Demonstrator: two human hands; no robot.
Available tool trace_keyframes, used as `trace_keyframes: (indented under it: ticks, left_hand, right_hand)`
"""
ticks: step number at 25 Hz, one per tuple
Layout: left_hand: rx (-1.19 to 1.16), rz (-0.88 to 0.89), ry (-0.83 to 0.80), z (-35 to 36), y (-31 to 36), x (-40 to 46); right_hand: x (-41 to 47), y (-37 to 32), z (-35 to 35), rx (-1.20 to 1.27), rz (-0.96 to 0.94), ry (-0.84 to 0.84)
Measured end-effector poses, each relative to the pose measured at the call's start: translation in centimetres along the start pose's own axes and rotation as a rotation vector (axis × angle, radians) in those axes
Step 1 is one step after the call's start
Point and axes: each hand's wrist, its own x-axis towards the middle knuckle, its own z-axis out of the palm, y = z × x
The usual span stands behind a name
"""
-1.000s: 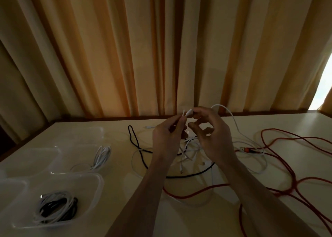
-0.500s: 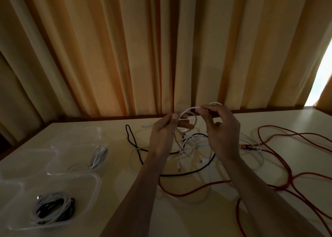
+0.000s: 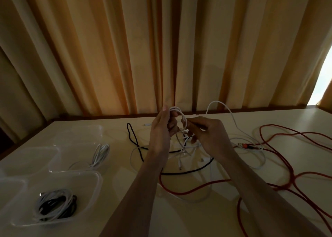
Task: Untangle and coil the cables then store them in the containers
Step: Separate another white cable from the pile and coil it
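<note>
No readable text, labels, brands or numbers anywhere — cables, containers, table, curtain all unmarked at this resolution.

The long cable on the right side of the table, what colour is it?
Red cable, seen in the head view.

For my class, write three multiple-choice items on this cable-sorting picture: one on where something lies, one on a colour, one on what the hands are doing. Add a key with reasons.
1. Where does the coiled bundle of white and black cables lie?
A. In the nearest clear plastic container
B. On the curtain rail
C. Under the table

2. What colour is the long loose cable sprawled over the table's right side?
A. Green
B. Red
C. Blue

3. What are the hands doing?
A. Resting flat on the table
B. Lifting a container
C. Holding a thin white cable above the tangle

Key: 1 A, the bundle sits inside that container. 2 B, its loops are red. 3 C, the left hand holds white loops and the right hand pinches the strand.
</note>
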Motion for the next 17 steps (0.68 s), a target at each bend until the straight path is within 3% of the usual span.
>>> trace_keyframes:
  ticks: [4,7,11,17]
  left_hand:
    - [0.174,0.089,-0.003,0.2,0.0,-0.4]
    - [0.211,0.135,-0.060,0.3,0.3,-0.8]
    - [0.321,0.225,-0.142,0.6,0.5,-1.3]
    - [0.982,0.570,-0.040,-1.1,-1.5,0.7]
  right_hand:
    - [-0.2,-0.8,-0.3,0.223,0.046,-0.131]
    - [-0.3,-1.4,-0.3,0.227,0.060,-0.144]
    - [-0.1,-2.0,-0.8,0.361,0.165,-0.004]
    - [0.0,-2.0,-1.8,0.479,0.266,0.252]
